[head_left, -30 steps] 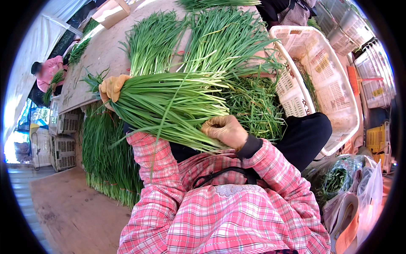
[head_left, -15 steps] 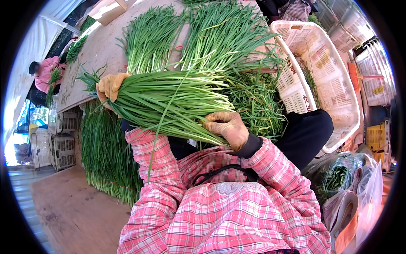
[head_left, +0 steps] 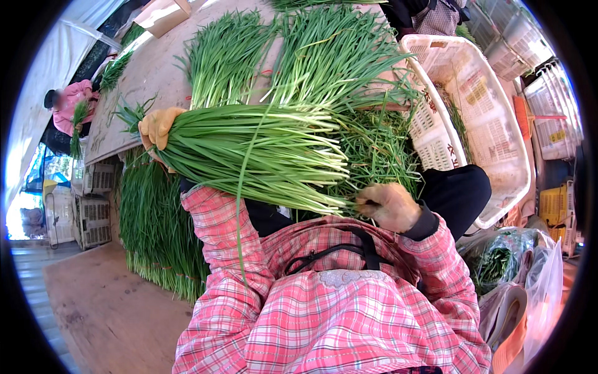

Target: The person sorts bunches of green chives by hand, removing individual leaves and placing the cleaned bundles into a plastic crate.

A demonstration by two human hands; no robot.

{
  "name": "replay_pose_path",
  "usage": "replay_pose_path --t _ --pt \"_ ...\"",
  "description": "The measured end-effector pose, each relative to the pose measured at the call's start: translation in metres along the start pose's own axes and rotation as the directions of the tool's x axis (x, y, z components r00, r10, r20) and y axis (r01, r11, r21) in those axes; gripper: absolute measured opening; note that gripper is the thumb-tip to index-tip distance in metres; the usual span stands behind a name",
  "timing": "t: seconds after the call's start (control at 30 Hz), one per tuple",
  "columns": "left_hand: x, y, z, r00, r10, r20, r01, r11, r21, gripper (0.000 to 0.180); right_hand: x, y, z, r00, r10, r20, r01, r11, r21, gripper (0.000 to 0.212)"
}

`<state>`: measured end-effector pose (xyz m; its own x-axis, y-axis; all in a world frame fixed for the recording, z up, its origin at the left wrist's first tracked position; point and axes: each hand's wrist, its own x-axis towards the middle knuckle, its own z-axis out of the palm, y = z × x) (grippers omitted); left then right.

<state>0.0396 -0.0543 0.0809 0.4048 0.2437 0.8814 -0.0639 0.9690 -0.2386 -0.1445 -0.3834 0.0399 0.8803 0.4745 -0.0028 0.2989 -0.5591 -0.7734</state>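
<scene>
Our left hand (head_left: 159, 126) clasped the chive bundle (head_left: 249, 153) by its leafy end; our right hand (head_left: 389, 206) pinched stalks at its pale end.

One head-worn fisheye camera looked steeply down from close above the person's chest, facing forward over a table (head_left: 124, 118) that ran far and left. Its near edge took in the plaid sleeves; straight lines curved toward the dark circular rim. No second view overlapped.

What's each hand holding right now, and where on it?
Left hand grips the bundle of green chives around its leafy end. Right hand pinches stalks at the bundle's pale root end.
</scene>
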Motion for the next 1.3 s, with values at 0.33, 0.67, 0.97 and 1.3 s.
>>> replay_pose_path --t 0.33,0.67,0.97,1.3 --pt "0.012 -0.013 0.006 1.000 0.016 0.011 -0.015 0.994 -0.112 0.042 0.022 -0.030 -0.017 0.874 -0.254 -0.414 0.078 0.915 -0.397 0.008" --pt "0.006 -0.050 0.015 0.998 -0.013 -0.062 0.004 0.990 -0.139 0.032 0.076 -0.031 0.017 0.893 -0.261 -0.368 0.191 0.958 -0.215 0.016" --pt "-0.005 -0.022 -0.003 0.988 -0.125 -0.092 0.112 0.984 -0.141 0.044 0.067 -0.029 0.014 0.835 -0.244 -0.493 0.098 0.948 -0.302 0.010" --pt "-0.011 -0.040 0.005 0.991 -0.082 -0.105 0.070 0.991 -0.112 0.034 0.058 -0.026 0.015 0.876 -0.194 -0.441 0.133 0.977 -0.166 0.015"
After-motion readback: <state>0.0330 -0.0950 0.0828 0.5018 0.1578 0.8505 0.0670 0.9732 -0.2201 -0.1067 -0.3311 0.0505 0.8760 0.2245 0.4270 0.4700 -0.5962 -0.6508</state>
